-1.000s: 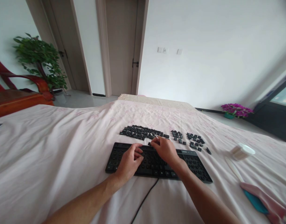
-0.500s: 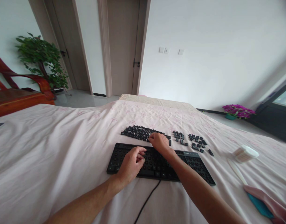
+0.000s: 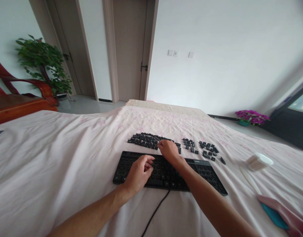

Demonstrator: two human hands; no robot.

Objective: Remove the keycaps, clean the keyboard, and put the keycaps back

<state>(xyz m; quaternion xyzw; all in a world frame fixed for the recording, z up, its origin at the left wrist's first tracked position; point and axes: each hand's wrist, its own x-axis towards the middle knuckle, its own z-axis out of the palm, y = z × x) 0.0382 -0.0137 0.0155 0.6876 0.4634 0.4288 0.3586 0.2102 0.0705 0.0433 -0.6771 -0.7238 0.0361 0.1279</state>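
Observation:
A black keyboard [image 3: 157,182] lies on the cloth, its keycaps gone over most of the keys. My left hand [image 3: 139,172] rests on its left half, fingers loosely curled, a gap showing between thumb and forefinger and nothing visible in it. Reaching across the keyboard's far edge, my right hand [image 3: 169,149] has its fingers closed among the loose black keycaps [image 3: 144,141] behind it. Whatever its fingertips hold, if anything, is hidden. Smaller groups of keycaps [image 3: 207,145] lie farther right.
A pale flowered cloth [image 3: 67,158] covers the surface. To the right are a white-lidded tub of swabs [image 3: 259,162] and a brush [image 3: 250,179] beside a pink and teal cloth [image 3: 277,212]. The keyboard cable [image 3: 156,210] runs toward me.
Both hands hold nearly the same positions. The whole view has shifted very slightly; the keyboard and keycaps appear unmoved.

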